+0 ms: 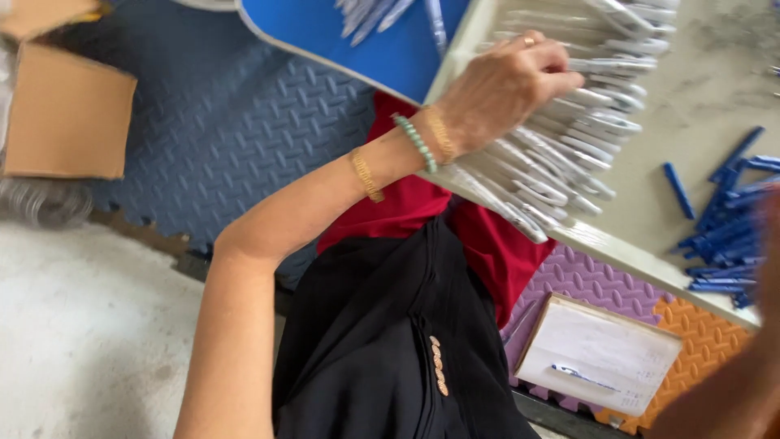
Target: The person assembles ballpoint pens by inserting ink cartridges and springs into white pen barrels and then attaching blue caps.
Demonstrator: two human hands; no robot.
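Pale grey tabletop (715, 73) carries a fanned row of white plastic pen barrels (569, 138) at its near edge; the left hand (504, 85) rests on them, grip curled around several. I judge gathering is in hand, and lifting them calls for a firmer squeeze; the right hand (751, 358) is a blur near loose blue pen caps (723, 236), its grip impossible to tell.

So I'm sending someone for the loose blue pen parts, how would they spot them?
Start at the pale table. The left hand rests on a wide row of white pens there. Further along, near the table's edge, lies a loose heap of short blue pen parts, the only blue among the white.
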